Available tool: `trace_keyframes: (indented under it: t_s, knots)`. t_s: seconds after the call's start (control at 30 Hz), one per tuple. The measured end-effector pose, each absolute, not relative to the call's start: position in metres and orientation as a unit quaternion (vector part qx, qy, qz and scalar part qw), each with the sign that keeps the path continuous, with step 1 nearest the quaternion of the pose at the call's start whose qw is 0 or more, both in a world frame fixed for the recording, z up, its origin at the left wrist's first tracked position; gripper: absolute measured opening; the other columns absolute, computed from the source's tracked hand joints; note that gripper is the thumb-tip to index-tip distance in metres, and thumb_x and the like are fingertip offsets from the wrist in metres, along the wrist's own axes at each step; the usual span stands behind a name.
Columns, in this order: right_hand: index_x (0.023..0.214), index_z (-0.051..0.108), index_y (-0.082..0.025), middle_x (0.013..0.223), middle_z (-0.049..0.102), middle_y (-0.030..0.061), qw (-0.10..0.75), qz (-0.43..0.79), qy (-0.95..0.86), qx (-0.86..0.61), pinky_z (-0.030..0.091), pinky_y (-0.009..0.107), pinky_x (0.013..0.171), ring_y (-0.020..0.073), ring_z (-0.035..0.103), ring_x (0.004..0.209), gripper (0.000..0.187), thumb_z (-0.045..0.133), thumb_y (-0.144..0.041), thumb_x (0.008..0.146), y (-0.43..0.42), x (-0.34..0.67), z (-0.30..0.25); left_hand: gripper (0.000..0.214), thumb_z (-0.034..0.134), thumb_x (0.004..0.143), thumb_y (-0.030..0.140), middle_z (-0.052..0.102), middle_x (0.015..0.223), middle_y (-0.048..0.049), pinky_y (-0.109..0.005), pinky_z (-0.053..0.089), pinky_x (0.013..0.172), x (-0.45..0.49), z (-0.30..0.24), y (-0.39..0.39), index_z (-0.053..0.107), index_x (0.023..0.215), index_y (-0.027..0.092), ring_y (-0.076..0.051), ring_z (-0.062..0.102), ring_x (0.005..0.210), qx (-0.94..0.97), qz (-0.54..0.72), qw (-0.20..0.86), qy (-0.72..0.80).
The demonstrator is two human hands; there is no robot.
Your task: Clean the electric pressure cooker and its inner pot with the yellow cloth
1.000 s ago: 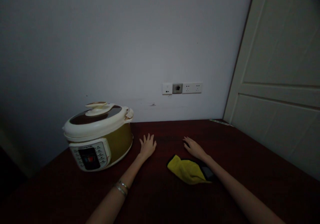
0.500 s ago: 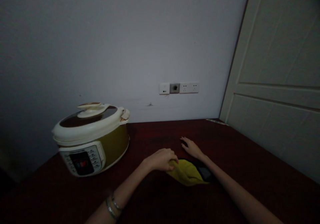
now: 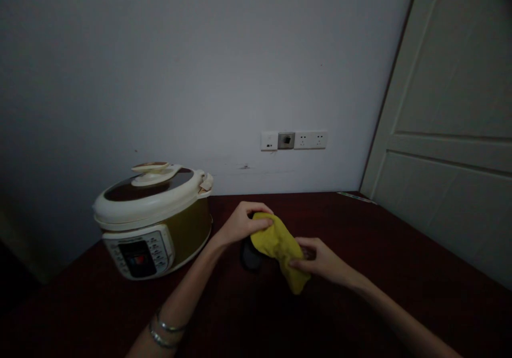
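Observation:
A soft, creased yellow cloth [image 3: 280,243] is held up between my hands over the dark red table. My left hand [image 3: 246,223] pinches its upper left end, thumb on the near face and fingers behind. At the lower right, my right hand [image 3: 320,259] grips the other side, also with the thumb in front. The cloth's lower end hangs below my right thumb. Just beneath the left part of the cloth is a dark rounded thing [image 3: 250,257]; dim light hides its kind and whether it is joined to the cloth.
A white and olive electric pressure cooker [image 3: 156,219] with a lid and front panel stands on the left of the table [image 3: 352,304]. Wall sockets [image 3: 294,140] sit above the table's back edge. A pale door [image 3: 452,107] rises along the right. A thin strip [image 3: 356,197] lies at the far right corner.
My right hand has come back from the table and taken hold of the cloth. My left hand has raised its end up and leftward. The view has shifted slightly left.

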State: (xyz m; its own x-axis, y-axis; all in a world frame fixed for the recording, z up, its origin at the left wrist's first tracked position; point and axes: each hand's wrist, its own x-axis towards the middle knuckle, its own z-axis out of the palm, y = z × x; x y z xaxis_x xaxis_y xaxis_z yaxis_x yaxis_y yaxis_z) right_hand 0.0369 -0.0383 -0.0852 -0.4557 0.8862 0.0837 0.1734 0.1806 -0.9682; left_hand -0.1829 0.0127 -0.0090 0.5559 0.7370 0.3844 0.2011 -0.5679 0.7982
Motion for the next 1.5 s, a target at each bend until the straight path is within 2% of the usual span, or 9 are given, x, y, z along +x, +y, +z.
trace_keyframes:
  t_s: [0.17,0.37,0.5,0.63,0.87,1.0,1.13,1.3,1.5]
  knots:
    - [0.096,0.069,-0.016,0.092,0.07,0.0041,0.292,0.496,-0.704,-0.416,0.053,0.035,0.075,0.0214,0.065,0.082,0.039,0.074,-0.04,0.066,-0.029,0.063,-0.081,0.022,0.068,0.065,0.029,0.068,0.077,-0.0028,-0.024,0.044,0.066,-0.2,0.006,0.024,0.07,0.08,0.014,-0.015,0.058,0.072,0.754,0.39,0.407,0.337]
    - [0.103,0.064,-0.015,0.09,0.068,0.007,0.346,0.563,-0.623,-0.419,0.053,0.026,0.061,0.0156,0.065,0.072,0.042,0.067,-0.044,0.073,-0.018,0.1,-0.074,0.027,0.066,0.068,0.03,0.068,0.079,-0.003,-0.024,0.044,0.064,-0.231,-0.008,0.053,0.067,0.09,0.014,-0.012,0.058,0.068,0.743,0.242,0.511,0.357]
    - [0.116,0.057,-0.015,0.094,0.067,0.0104,0.291,0.386,-0.701,-0.525,0.053,0.033,0.069,0.0197,0.065,0.079,0.049,0.06,-0.045,0.078,0.0,0.11,-0.103,0.026,0.058,0.073,0.029,0.065,0.074,-0.0037,-0.027,0.046,0.064,-0.226,-0.058,0.068,0.065,0.092,0.012,-0.015,0.059,0.068,0.841,0.136,0.284,0.439]
    - [0.115,0.061,-0.018,0.12,0.058,0.0116,0.23,0.136,-0.806,-0.528,0.041,0.039,0.098,0.025,0.053,0.112,0.041,0.059,-0.034,0.077,0.002,0.111,-0.128,0.033,0.062,0.072,0.025,0.06,0.103,-0.0093,-0.034,0.042,0.086,-0.218,-0.095,0.058,0.063,0.103,0.015,-0.023,0.055,0.097,0.894,0.133,0.163,0.395]
    - [0.112,0.064,-0.023,0.118,0.06,0.0081,0.102,0.104,-0.877,-0.458,0.045,0.035,0.091,0.0241,0.058,0.106,0.037,0.054,-0.021,0.077,-0.023,0.081,-0.129,0.032,0.063,0.072,0.022,0.061,0.107,-0.008,-0.032,0.045,0.084,-0.222,-0.113,0.035,0.061,0.104,0.02,-0.023,0.057,0.1,0.963,0.002,0.064,0.261]
    - [0.105,0.066,-0.02,0.106,0.066,0.009,0.112,0.094,-0.871,-0.469,0.046,0.035,0.086,0.0234,0.061,0.097,0.03,0.046,-0.02,0.082,-0.017,0.08,-0.124,0.022,0.059,0.075,0.015,0.064,0.102,-0.007,-0.03,0.045,0.084,-0.226,-0.119,0.041,0.062,0.096,0.018,-0.021,0.059,0.096,0.958,0.022,0.086,0.273]
    - [0.111,0.062,-0.018,0.113,0.064,0.0099,0.137,0.096,-0.859,-0.484,0.044,0.034,0.09,0.0235,0.06,0.103,0.033,0.047,-0.021,0.082,-0.012,0.091,-0.123,0.023,0.054,0.076,0.009,0.065,0.102,-0.0073,-0.029,0.044,0.087,-0.229,-0.124,0.049,0.062,0.096,0.016,-0.019,0.06,0.097,0.96,0.043,0.113,0.251]
    - [0.108,0.061,-0.02,0.104,0.066,0.008,0.153,0.107,-0.86,-0.475,0.047,0.033,0.083,0.0215,0.063,0.093,0.032,0.043,-0.018,0.083,-0.013,0.1,-0.121,0.017,0.05,0.078,0.011,0.064,0.094,-0.0078,-0.028,0.045,0.081,-0.227,-0.126,0.05,0.063,0.088,0.015,-0.019,0.06,0.09,0.958,0.073,0.057,0.272]
    - [0.095,0.062,-0.019,0.096,0.067,0.0072,0.264,0.166,-0.821,-0.478,0.047,0.033,0.082,0.0201,0.062,0.09,0.023,0.046,-0.033,0.086,-0.025,0.115,-0.111,0.016,0.046,0.082,0.016,0.062,0.095,-0.0083,-0.031,0.044,0.084,-0.23,-0.095,0.031,0.059,0.092,0.015,-0.018,0.056,0.092,0.959,0.162,0.031,0.232]
